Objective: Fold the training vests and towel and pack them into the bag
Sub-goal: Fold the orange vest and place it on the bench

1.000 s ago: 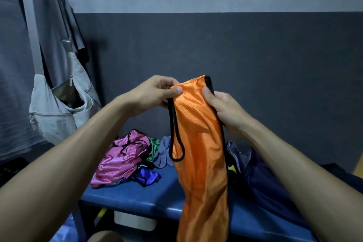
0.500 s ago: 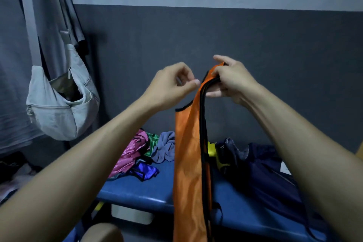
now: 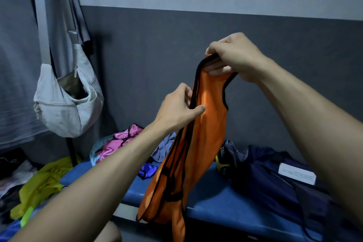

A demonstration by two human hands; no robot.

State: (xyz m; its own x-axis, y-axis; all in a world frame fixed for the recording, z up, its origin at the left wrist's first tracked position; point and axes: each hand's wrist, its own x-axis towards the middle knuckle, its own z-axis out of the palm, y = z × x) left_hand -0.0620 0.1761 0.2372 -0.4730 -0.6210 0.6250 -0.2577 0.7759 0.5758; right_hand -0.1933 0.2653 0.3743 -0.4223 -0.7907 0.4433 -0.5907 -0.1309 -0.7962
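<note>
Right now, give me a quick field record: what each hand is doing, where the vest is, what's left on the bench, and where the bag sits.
right hand: pinches the top of the orange vest, held up in the air
left hand: grips the vest's black-trimmed edge lower down
vest state: hanging lengthwise over the blue bench, not yet folded flat
unfolded on bench: pink vest, blue vest, grey-blue cloth
navy bag: on the bench, right of the vest

changing room (bench, hung bag)
</note>
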